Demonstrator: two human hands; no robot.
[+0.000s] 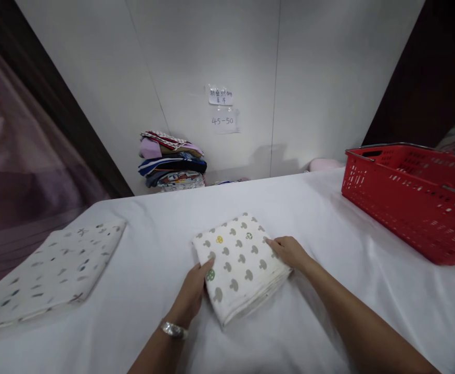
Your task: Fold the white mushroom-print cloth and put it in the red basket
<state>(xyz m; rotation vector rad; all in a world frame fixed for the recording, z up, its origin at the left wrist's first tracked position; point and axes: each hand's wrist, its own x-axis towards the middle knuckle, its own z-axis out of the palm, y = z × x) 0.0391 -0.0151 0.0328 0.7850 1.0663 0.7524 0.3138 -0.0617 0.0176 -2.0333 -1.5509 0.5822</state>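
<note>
A folded white cloth [237, 265] printed with grey, yellow and green mushrooms lies in front of me, its layered edge facing my side. My left hand [193, 288] grips its left edge, thumb on top and fingers hidden underneath. On the opposite side, my right hand [289, 251] closes on the right edge, also with the thumb above and the fingers mostly out of sight. A silver bracelet [173, 329] circles my left wrist. Farther left lies a second folded cloth [61, 270], white with small dark leaf-like prints, apart from both hands.
A white sheet [153, 234] covers the bed-like surface. At right stands a red perforated plastic basket [402, 208] with metal handles. Beyond the far edge, a stack of folded fabrics [172, 161] leans near the wall, below paper notes [223, 121]. A sheer curtain [28, 145] hangs at left.
</note>
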